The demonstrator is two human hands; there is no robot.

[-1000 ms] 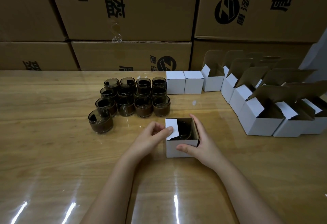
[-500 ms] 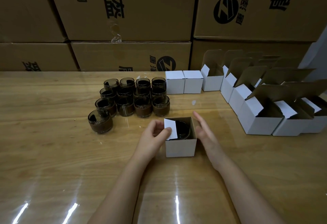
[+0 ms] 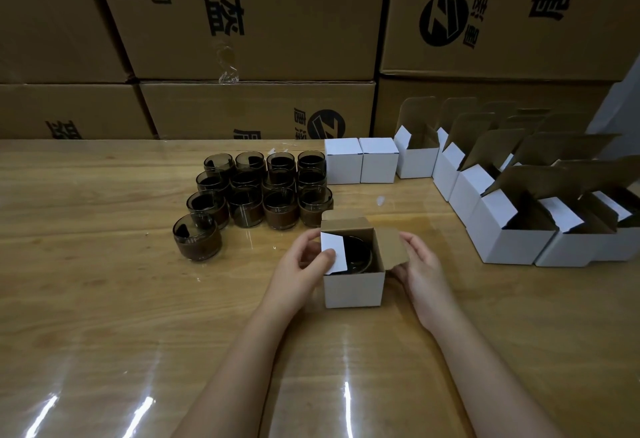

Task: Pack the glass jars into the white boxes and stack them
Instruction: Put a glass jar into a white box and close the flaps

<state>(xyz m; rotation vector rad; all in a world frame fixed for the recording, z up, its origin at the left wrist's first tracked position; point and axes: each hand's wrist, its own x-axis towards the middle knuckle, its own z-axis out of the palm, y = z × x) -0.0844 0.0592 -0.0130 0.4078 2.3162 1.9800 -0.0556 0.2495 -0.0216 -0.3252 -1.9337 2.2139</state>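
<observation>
Right hand has closed on the brown right flap, fingers curled round it | left hand pinches the white left flap | square cardboard white box on the glossy wooden table holds one smoky glass jar | thirteen loose jars | two shut boxes

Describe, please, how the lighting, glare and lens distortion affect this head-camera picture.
Head view: dim overall, so the dark glass jars read almost black; white streaks of glare cross the glossy wooden table near the bottom edge; wide-angle distortion tilts the big brown cardboard cartons at the sides; the small white cardboard box in the middle is sharp.
</observation>
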